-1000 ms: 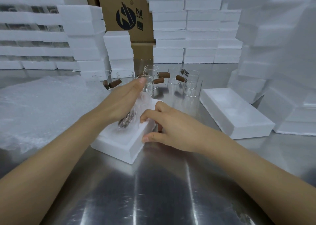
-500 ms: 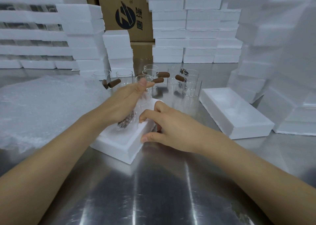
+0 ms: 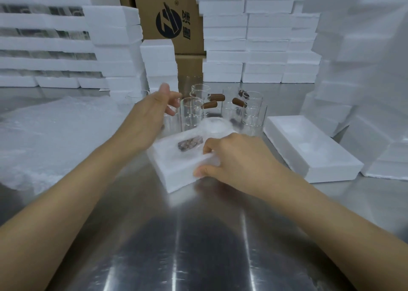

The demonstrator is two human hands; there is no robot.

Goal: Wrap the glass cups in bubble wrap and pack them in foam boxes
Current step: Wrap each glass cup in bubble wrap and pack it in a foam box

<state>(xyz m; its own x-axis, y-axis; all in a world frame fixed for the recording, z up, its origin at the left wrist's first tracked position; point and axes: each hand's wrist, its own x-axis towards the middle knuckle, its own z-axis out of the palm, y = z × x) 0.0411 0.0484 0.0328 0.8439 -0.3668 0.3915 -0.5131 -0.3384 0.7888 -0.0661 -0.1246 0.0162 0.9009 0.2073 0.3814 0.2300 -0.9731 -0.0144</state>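
In the foam box [image 3: 176, 176] the wrapped cup [image 3: 191, 143] is laid, long axis along the box, just left of the right hand [image 3: 238, 160], whose fingers are pinched on the near box corner; the left hand [image 3: 150, 118] is held farther off, fingers slack and empty, beside the unwrapped cups [image 3: 194, 111].

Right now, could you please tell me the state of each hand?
Left hand: open, holding nothing, above the box.
Right hand: grips the box's near corner.

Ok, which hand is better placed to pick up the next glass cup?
Probably the left. The left hand holds nothing, its fingers loose, and hovers right beside the glass cups. The right hand is busy gripping the foam box at its near corner.
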